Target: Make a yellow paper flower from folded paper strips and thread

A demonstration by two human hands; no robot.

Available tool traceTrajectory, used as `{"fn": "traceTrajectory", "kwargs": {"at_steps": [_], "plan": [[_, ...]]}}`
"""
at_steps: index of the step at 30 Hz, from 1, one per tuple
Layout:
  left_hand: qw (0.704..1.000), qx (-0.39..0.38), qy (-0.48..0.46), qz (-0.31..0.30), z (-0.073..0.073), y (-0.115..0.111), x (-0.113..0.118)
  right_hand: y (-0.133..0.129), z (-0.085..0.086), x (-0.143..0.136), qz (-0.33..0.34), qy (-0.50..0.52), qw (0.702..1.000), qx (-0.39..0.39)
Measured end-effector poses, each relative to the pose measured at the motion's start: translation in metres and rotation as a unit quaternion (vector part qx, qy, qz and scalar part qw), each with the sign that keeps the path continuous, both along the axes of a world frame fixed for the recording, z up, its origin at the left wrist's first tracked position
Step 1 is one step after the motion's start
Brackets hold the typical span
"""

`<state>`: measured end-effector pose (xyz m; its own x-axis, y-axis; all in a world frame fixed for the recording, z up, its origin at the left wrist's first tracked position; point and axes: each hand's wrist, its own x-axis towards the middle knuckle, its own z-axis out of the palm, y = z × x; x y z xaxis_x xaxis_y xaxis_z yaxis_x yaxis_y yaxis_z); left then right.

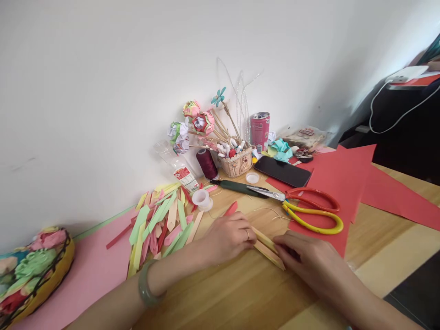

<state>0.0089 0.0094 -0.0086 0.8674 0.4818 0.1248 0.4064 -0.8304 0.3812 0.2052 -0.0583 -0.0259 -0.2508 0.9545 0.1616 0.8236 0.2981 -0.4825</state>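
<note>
Folded pale yellow-orange paper strips [270,254] lie between my two hands over the wooden table. My left hand [231,236], with a ring and a green bangle on the wrist, is closed round their left end. The fingertips of my right hand [304,256] pinch the upper strip near its right end. A red folded strip [231,209] shows just behind my left hand. To the left of that hand lies a loose pile of green, pink, yellow and red folded strips [161,224].
Scissors [309,204] with red and yellow handles rest on red paper [347,183] beyond my right hand. Behind stand a phone [283,171], a pink can [260,132], a basket of paper flowers [237,164], thread [206,164] and a bottle [185,176]. A yellow basket [62,270] is far left.
</note>
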Motion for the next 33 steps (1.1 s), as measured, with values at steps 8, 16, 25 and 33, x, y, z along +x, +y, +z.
{"fn": "traceTrajectory", "kwargs": {"at_steps": [8,16,25,33], "plan": [[0.998,-0.011,0.019,0.065,-0.001,0.001,-0.008,0.014,-0.008,0.014,-0.015,-0.125,0.983,0.134],[0.992,-0.043,-0.031,0.117,0.017,-0.005,-0.026,0.006,0.005,0.013,-0.022,-0.133,0.969,0.207],[0.916,-0.081,-0.044,0.390,0.038,-0.014,-0.109,0.000,0.025,0.015,-0.026,-0.149,0.938,0.312],[0.896,-0.066,0.042,0.437,0.037,-0.041,-0.147,0.010,0.025,-0.040,0.157,-0.098,0.957,0.225]]}}
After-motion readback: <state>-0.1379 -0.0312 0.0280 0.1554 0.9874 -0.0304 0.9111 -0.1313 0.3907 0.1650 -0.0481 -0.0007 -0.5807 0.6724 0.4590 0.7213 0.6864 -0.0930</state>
